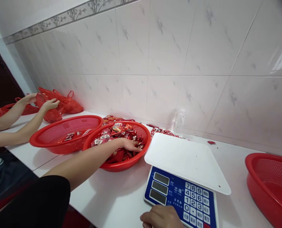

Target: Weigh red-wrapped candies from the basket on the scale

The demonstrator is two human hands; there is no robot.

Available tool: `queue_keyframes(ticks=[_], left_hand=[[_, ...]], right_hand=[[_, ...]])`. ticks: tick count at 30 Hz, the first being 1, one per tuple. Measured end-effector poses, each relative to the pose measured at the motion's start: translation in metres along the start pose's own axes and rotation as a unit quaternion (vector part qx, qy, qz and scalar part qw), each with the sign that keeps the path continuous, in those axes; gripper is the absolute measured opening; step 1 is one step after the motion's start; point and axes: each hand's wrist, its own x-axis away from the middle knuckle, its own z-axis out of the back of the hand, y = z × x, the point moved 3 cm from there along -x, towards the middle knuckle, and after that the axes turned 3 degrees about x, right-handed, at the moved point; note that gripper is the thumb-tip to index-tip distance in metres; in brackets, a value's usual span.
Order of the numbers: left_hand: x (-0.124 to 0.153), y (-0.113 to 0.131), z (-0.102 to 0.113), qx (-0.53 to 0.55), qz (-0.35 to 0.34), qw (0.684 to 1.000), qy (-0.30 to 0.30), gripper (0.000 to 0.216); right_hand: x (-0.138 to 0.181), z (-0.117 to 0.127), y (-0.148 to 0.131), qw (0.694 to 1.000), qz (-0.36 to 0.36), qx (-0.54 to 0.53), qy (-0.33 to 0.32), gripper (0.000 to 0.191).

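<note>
My left hand [131, 145] reaches into a round red plastic basket [118, 167] heaped with small red snack packets [117, 155]. Its fingers are stretched out and touch packets on the basket's right side; the tips are partly hidden among them. At the bottom edge of the view, my right hand [163, 218] rests by the lower left corner of a digital scale [176, 196], with its fingers curled in. I see nothing in that hand, though its underside is hidden. The scale has a blue keypad panel, dark displays and a white weighing plate [186, 160] with a few tiny specks on it.
Left, a second red basket [67, 145] holds a few packets. Beyond it, another person's hands [49, 104] handle red plastic bags [71, 103]. A third red basket [269, 186] stands at right. Loose packets [166, 131] and a clear plastic container [180, 122] lie along the tiled wall.
</note>
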Motion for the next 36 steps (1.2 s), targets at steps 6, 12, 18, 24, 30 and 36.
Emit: queue_keyframes(ticks=[6, 12, 18, 24, 30, 36], left_hand=[[0.007, 0.002, -0.005, 0.060, -0.028, 0.998, 0.018, 0.050], [0.011, 0.005, 0.014, 0.133, -0.062, 0.983, 0.114, 0.011], [0.012, 0.026, 0.040, 0.211, -0.069, 0.948, 0.229, 0.015], [0.007, 0.079, 0.036, 0.257, -0.110, 0.930, 0.238, 0.014], [0.004, 0.129, 0.011, 0.300, -0.185, 0.930, 0.108, 0.040], [-0.011, 0.105, 0.015, 0.295, -0.125, 0.937, 0.135, 0.045]], right_hand=[[0.000, 0.002, 0.001, 1.000, -0.026, -0.011, 0.003, 0.025], [0.000, 0.006, 0.003, 0.995, -0.043, -0.025, -0.087, 0.007], [0.000, 0.007, 0.002, 0.999, -0.037, -0.019, -0.035, 0.012], [-0.004, 0.006, -0.001, 1.000, -0.021, -0.017, 0.005, 0.024], [-0.007, 0.008, -0.002, 1.000, -0.021, -0.016, -0.016, 0.027], [-0.005, 0.008, -0.002, 0.999, -0.029, -0.025, -0.010, 0.019]])
